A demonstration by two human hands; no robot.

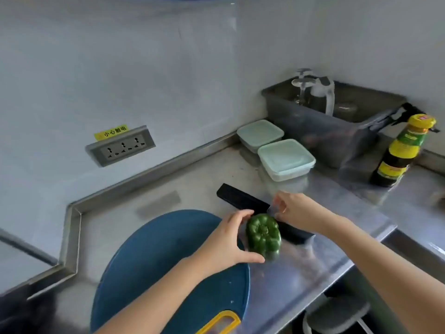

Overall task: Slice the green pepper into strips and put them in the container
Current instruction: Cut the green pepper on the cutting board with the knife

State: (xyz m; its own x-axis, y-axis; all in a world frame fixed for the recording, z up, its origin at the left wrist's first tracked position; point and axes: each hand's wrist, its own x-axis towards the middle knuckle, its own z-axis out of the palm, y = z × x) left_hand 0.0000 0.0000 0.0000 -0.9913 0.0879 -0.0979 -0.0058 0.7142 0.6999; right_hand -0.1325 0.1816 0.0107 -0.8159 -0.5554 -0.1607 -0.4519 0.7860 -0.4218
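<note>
A whole green pepper (pixel 263 235) lies on the steel counter, just off the right edge of the round blue cutting board (pixel 154 256). My left hand (pixel 228 239) grips the pepper from its left side, thumb below and fingers above. Behind the pepper a knife in a long black sheath (pixel 243 200) lies diagonally on the counter. My right hand (pixel 296 209) pinches the knife near the point where blade and handle meet. Two lidded pale green containers (pixel 286 159) stand further back, the second one (pixel 260 133) by the wall.
A grey plastic bin (pixel 325 126) with a glass jug inside stands at the back right. A dark sauce bottle (pixel 404 150) with a yellow cap stands to its right. A wall socket (pixel 120 147) is at the left. The counter's front edge (pixel 356 261) runs diagonally at the right.
</note>
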